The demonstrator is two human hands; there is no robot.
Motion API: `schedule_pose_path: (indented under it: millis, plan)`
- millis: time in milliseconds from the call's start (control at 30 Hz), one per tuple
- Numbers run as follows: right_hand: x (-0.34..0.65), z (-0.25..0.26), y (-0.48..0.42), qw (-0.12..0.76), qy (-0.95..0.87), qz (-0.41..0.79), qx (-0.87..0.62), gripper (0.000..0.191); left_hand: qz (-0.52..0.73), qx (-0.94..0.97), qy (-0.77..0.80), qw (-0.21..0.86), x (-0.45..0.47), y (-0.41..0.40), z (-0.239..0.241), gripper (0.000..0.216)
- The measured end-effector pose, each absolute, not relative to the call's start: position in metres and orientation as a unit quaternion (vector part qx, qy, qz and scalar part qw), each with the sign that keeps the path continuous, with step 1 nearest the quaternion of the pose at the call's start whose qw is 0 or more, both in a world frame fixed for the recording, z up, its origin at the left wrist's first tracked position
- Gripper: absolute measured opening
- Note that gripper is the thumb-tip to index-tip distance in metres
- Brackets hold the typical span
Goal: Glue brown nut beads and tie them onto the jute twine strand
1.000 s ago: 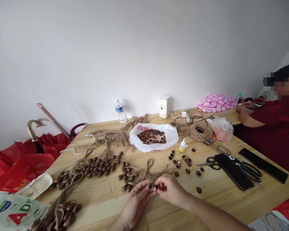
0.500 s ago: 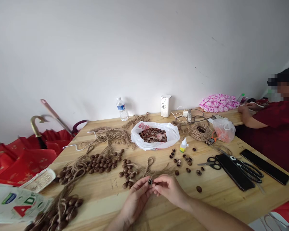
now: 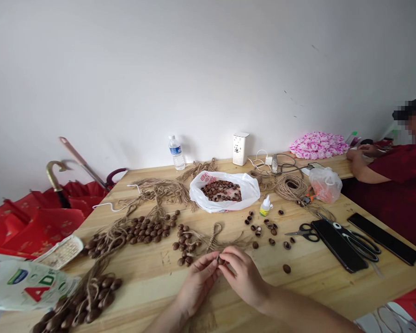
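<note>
Close to the table's front, my left hand (image 3: 200, 283) pinches a brown nut shell (image 3: 220, 260) between thumb and fingertips. The fingers of my right hand (image 3: 245, 276) are closed on the same shell from the other side, covering much of it. Just beyond my hands lies a looped twine cord (image 3: 214, 237) with frayed strands, and a cluster of brown nuts (image 3: 185, 243) beside it. Several halved shells (image 3: 258, 229) are scattered to the right, near a small glue bottle (image 3: 265, 206). A single shell (image 3: 286, 268) rests right of my hands.
A white plastic bag (image 3: 197, 196) of shells stands mid-table. Corded nut bunches (image 3: 147, 230) spread leftward. Scissors (image 3: 308, 233), larger scissors (image 3: 362, 243), a black phone (image 3: 338, 245) and a twine coil (image 3: 291, 187) lie right. A co-worker (image 3: 398, 171) sits at the far right.
My right fingers have moved up onto the shell; its dark opening, visible before between my left fingers, is now covered. The view has shifted slightly.
</note>
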State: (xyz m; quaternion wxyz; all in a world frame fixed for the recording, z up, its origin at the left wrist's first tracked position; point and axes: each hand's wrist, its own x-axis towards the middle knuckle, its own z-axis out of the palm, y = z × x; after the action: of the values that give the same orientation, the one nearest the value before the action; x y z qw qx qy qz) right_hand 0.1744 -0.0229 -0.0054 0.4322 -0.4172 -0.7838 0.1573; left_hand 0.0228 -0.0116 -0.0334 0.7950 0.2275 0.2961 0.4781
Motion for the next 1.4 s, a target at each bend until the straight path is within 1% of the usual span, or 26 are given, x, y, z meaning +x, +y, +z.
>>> schedule_pose_path:
  millis: [167,467,633,833,1033,1200,1300,1400]
  plan:
    - [0.174,-0.007,-0.022,0.414,-0.787,0.166,-0.426,0.027,0.476,0.236,0.295,0.794,0.023,-0.011,-0.033,0.020]
    - [0.174,-0.012,-0.019,0.435,-0.759,0.230,-0.426,0.024,0.468,0.256,0.303,0.790,0.023,-0.013,-0.031,0.020]
    - [0.173,-0.015,-0.019,0.431,-0.752,0.242,-0.437,0.024,0.464,0.273,0.300,0.787,0.022,-0.014,-0.029,0.023]
    - [0.172,-0.016,-0.020,0.429,-0.754,0.244,-0.433,0.025,0.463,0.341,0.356,0.737,0.023,-0.018,-0.034,0.026]
    - [0.176,-0.009,-0.016,0.450,-0.722,0.277,-0.447,0.026,0.471,0.306,0.343,0.753,0.024,-0.016,-0.032,0.029]
    - [0.177,-0.010,-0.015,0.442,-0.695,0.315,-0.472,0.022,0.472,0.300,0.343,0.755,0.024,-0.017,-0.032,0.030]
    - [0.177,-0.012,-0.015,0.445,-0.706,0.316,-0.451,0.021,0.483,0.331,0.356,0.729,0.023,-0.017,-0.035,0.029]
    - [0.178,-0.012,-0.015,0.449,-0.718,0.323,-0.422,0.020,0.491,0.413,0.375,0.669,0.022,-0.017,-0.033,0.026]
